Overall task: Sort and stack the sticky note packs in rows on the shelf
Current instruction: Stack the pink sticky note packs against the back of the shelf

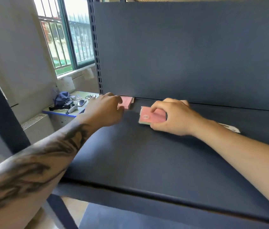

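A pink sticky note pack (pixel 127 101) lies in the back left corner of the dark blue shelf (pixel 147 154), against the back panel. My left hand (pixel 104 109) rests on its left part with fingers curled over it. A second pink pack (pixel 148 116), with a small label on top, sits a little to the right. My right hand (pixel 171 117) grips it, thumb at the near edge and fingers over the top and far side. Behind my right wrist a white wrapped item (pixel 231 128) peeks out on the shelf.
The shelf's back panel (pixel 188 50) rises directly behind the packs, with a slotted upright post (pixel 95 52) at its left. Beyond the shelf, a small desk (pixel 59 111) carries a blue cap, a phone and small items under a barred window (pixel 67 35).
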Motion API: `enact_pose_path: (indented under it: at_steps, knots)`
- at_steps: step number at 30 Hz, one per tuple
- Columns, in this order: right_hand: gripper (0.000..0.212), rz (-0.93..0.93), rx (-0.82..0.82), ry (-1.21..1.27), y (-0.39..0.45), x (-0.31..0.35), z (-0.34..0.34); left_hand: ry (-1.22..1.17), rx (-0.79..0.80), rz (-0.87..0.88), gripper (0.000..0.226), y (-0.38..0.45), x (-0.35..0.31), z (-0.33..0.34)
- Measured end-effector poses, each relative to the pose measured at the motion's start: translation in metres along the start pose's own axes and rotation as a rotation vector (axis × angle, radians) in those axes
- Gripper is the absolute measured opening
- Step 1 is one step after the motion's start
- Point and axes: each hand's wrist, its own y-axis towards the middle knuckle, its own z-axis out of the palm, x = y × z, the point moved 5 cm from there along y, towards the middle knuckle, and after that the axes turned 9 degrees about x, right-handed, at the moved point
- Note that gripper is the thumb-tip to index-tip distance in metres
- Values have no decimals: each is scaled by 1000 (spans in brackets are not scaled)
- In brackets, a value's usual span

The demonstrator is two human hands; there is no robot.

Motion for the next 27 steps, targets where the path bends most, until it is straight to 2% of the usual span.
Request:
enact_pose_path:
  at_steps: [4, 8, 13, 17, 27]
  knots:
    - [38, 86, 8, -3, 27, 10, 12, -32, 46, 38, 50, 0, -12, 16]
    - [39, 123, 17, -38, 50, 11, 15, -66, 34, -19, 53, -2, 2, 16]
    - [40, 159, 25, -99, 72, 10, 16, -109, 168, 5, 60, -8, 4, 28]
    - [32, 134, -17, 2, 79, 9, 26, -77, 246, 40, 62, -10, 7, 33]
    - [32, 104, -65, 183, 78, 1, 36, -60, 260, 22, 63, -10, 5, 35]
